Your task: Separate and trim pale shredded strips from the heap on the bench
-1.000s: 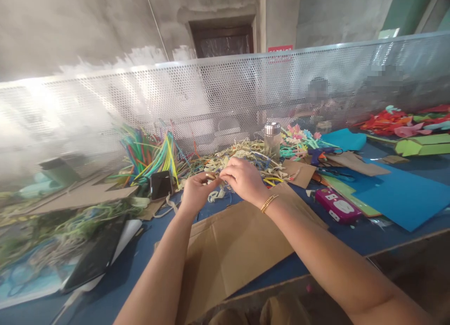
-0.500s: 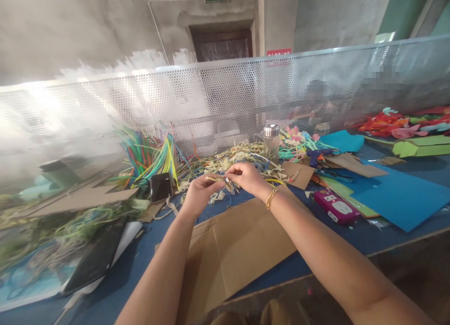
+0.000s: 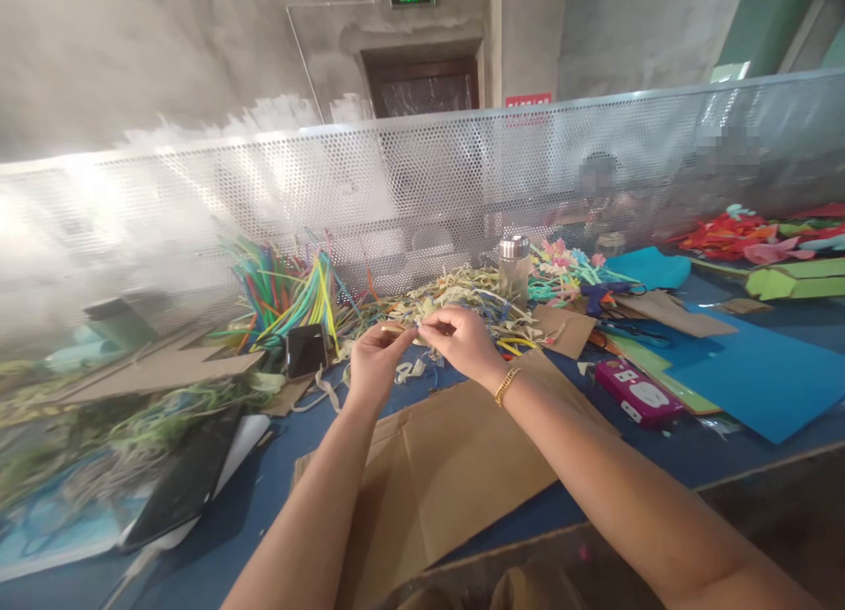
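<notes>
Just beyond the left hand [image 3: 373, 363], pinching a pale strip [image 3: 393, 329], scraps [image 3: 462, 286] heap up; the right hand [image 3: 463, 341] pinches a tiny, unclear piece [image 3: 418, 324]!

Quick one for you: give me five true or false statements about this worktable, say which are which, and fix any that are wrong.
1. The left hand has a small pale piece in its grip. True.
2. The gold bracelet is on the left wrist. False: the gold bracelet is on the right wrist.
3. A clear bottle with a metal lid stands upright beyond the hands. True.
4. The magenta box lies to the left of the brown cardboard sheet. False: the magenta box lies to the right of it.
5. The right hand is flat on the cardboard. False: the right hand is raised, its fingertips close to the left hand's.
</notes>
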{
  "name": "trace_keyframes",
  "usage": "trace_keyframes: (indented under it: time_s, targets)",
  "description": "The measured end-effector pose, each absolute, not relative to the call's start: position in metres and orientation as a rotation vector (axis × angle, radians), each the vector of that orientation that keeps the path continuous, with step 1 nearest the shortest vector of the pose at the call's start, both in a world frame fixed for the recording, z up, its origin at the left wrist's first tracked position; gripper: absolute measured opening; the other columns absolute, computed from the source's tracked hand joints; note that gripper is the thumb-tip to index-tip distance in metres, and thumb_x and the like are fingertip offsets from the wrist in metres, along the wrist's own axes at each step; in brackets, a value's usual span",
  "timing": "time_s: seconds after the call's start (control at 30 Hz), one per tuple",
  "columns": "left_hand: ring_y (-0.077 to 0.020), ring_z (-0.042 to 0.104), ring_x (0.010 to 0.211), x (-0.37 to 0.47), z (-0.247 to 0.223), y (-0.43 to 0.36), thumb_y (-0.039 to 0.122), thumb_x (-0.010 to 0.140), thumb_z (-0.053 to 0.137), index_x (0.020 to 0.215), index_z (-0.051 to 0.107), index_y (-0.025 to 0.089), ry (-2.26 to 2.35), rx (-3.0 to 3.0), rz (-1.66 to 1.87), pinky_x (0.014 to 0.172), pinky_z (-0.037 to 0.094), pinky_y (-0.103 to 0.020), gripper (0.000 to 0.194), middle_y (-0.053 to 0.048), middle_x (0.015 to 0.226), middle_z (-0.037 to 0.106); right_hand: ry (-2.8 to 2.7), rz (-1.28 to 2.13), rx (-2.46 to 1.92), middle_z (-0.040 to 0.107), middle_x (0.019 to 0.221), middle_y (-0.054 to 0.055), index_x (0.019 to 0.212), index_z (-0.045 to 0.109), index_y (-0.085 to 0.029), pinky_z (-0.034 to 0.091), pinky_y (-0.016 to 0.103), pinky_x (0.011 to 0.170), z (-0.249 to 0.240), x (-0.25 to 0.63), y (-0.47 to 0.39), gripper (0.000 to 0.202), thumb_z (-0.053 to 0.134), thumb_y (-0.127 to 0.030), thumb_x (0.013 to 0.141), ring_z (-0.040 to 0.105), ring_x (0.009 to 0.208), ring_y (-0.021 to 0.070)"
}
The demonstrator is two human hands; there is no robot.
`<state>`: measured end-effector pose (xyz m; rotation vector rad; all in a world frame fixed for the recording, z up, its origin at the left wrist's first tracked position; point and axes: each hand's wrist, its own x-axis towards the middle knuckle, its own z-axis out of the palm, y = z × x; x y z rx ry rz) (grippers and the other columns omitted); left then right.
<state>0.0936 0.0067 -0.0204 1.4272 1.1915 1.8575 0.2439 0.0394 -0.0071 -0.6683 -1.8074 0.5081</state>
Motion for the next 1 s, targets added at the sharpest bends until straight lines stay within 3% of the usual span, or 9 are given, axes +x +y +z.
trace_keyframes:
  time_s: [0.27, 0.63, 1.0]
  targets:
    - [-0.0153, 0.061, 0.079, 0.093, -0.026, 0.011, 0.030, 0.065, 0.078, 0.067, 0.070, 0.018, 0.968, 1.356, 1.696, 0.080, 0.046, -0.029, 0.015, -0.003, 0.079, 0.069, -1.778, 0.611, -0.629, 0.066, 0.073, 0.002, 0.070, 0.066, -0.017, 0.045, 0.026, 0.066, -0.012, 0.245, 0.051, 0.012, 0.065, -0.025, 0.079, 0.058, 0.069, 0.0125]
    - [-0.0111, 0.056, 0.067, 0.093, -0.022, 0.008, 0.024, 0.062, 0.080, 0.069, 0.066, 0.018, 0.911, 1.271, 1.663, 0.070, 0.046, -0.026, 0.017, 0.000, 0.070, 0.063, -1.648, 1.019, -0.672, 0.062, 0.069, 0.000, 0.072, 0.061, -0.017, 0.044, 0.025, 0.063, -0.021, 0.234, 0.050, 0.014, 0.060, -0.031, 0.077, 0.054, 0.064, 0.0113]
    - [-0.0107, 0.057, 0.069, 0.088, -0.027, 0.013, 0.025, 0.061, 0.082, 0.072, 0.070, 0.018, 0.952, 1.274, 1.716, 0.066, 0.044, -0.025, 0.017, -0.001, 0.080, 0.066, -1.627, 1.022, -0.643, 0.066, 0.074, 0.002, 0.076, 0.064, -0.017, 0.046, 0.026, 0.066, -0.017, 0.235, 0.046, 0.013, 0.065, -0.030, 0.074, 0.059, 0.068, 0.0125]
